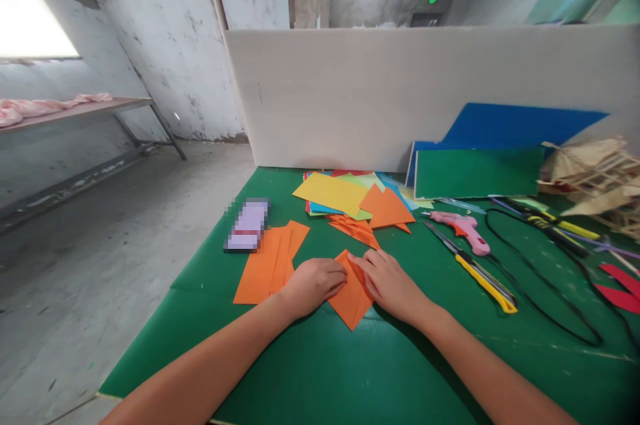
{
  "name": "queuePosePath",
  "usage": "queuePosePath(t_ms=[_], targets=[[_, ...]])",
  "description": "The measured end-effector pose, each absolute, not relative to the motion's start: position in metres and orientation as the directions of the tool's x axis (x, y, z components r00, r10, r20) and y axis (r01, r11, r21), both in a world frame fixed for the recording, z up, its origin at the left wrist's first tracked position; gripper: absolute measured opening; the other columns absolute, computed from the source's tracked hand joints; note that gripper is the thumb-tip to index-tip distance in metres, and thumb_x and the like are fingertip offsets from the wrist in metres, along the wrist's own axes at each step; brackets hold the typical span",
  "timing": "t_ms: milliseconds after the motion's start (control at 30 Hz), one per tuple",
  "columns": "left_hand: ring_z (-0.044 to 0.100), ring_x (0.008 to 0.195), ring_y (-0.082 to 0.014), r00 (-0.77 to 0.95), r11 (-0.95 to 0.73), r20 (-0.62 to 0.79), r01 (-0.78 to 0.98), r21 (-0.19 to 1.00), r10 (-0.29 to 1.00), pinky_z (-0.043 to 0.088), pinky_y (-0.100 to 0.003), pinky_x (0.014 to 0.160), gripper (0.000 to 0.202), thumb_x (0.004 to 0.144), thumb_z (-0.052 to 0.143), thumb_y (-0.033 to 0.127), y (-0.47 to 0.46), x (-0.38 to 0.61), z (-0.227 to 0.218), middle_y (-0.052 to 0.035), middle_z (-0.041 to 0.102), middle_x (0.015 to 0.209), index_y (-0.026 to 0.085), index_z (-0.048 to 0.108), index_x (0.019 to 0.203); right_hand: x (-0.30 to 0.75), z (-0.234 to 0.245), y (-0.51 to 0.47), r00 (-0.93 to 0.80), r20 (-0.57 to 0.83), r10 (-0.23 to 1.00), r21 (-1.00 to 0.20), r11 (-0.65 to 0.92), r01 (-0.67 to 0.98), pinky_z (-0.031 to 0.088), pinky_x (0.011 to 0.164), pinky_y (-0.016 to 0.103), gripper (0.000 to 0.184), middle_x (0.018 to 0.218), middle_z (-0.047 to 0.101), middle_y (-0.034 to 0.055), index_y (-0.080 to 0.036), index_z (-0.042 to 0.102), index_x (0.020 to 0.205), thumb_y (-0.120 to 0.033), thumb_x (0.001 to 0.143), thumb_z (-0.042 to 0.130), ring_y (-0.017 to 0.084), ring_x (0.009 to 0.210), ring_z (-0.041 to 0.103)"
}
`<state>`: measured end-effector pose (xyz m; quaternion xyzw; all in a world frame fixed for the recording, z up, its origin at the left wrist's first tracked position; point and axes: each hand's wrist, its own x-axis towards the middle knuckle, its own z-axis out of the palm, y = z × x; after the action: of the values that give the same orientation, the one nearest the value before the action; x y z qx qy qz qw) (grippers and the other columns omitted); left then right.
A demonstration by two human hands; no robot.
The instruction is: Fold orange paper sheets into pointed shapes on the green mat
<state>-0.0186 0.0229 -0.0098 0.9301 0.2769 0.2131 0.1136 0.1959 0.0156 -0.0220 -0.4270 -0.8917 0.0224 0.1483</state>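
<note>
A folded orange paper (353, 308) lies on the green table (310, 371) in front of me, one corner pointing toward me and creases running across it. Curled fingers of my left hand (315, 285) press on its left edge. On the right side, my right hand (393, 283) pinches the upper edge of the same paper near its far tip. Left of my hands are several flat orange sheets (255, 278). Beyond my fingertips sit folded orange pieces (356, 231), with a larger orange piece (387, 208) and a yellow sheet (330, 193) on a stack of coloured paper.
A phone with a blurred screen (249, 223) lies at the table's left edge. To the right are a pink glue gun (463, 228), a yellow utility knife (487, 283), a looping black cord (555, 301) and red paper strips (617, 297). A green board (477, 173) leans behind them.
</note>
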Motion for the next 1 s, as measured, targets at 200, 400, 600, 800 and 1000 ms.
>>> queuePosePath(t_ms=[200,400,600,800,1000], targets=[[0.064,0.089,-0.0163,0.745,-0.812,0.331,0.487,0.324,0.579,0.048,-0.026,0.08,0.024,0.094,0.042,0.016,0.0215,-0.0179,-0.0098,-0.0061,0.068,0.093,0.017,0.065,0.086,0.1958,-0.0227,0.0159,-0.591,0.254,0.766,-0.161,0.636,0.755,0.042,0.079,0.033,0.046,0.092,0.052,0.0072,-0.019,0.045,0.136,-0.012,0.091,0.038,0.021,0.088,0.048],[0.064,0.086,-0.0166,0.744,-0.806,0.321,0.496,0.322,0.586,0.048,-0.026,0.078,0.023,0.093,0.043,0.015,0.0218,-0.0174,-0.0109,-0.0061,0.068,0.095,0.017,0.065,0.087,0.1955,-0.0224,0.0158,-0.588,0.261,0.765,-0.154,0.635,0.757,0.042,0.078,0.033,0.047,0.091,0.053,0.0066,-0.02,0.044,0.137,-0.013,0.091,0.038,0.021,0.086,0.049],[0.064,0.089,-0.0163,0.739,-0.802,0.327,0.483,0.352,0.589,0.048,-0.026,0.08,0.024,0.094,0.042,0.016,0.0222,-0.018,-0.0118,-0.006,0.068,0.096,0.018,0.066,0.087,0.1967,-0.0232,0.0164,-0.596,0.269,0.757,-0.156,0.645,0.749,0.042,0.078,0.033,0.047,0.091,0.052,0.0068,-0.02,0.043,0.137,-0.012,0.091,0.038,0.021,0.086,0.049],[0.064,0.086,-0.0158,0.749,-0.805,0.309,0.496,0.326,0.587,0.048,-0.025,0.077,0.024,0.093,0.043,0.016,0.0217,-0.0172,-0.0093,-0.0055,0.068,0.096,0.017,0.066,0.084,0.1962,-0.0226,0.0161,-0.589,0.252,0.768,-0.166,0.634,0.755,0.042,0.079,0.034,0.046,0.092,0.052,0.0068,-0.021,0.044,0.137,-0.013,0.092,0.038,0.021,0.088,0.049],[0.064,0.083,-0.0156,0.731,-0.794,0.316,0.523,0.312,0.605,0.047,-0.025,0.074,0.025,0.092,0.044,0.015,0.0207,-0.0152,-0.0071,-0.0045,0.068,0.092,0.018,0.066,0.08,0.1961,-0.0235,0.0163,-0.591,0.257,0.765,-0.165,0.637,0.753,0.042,0.079,0.034,0.046,0.091,0.053,0.0065,-0.021,0.044,0.137,-0.013,0.092,0.037,0.021,0.085,0.049]])
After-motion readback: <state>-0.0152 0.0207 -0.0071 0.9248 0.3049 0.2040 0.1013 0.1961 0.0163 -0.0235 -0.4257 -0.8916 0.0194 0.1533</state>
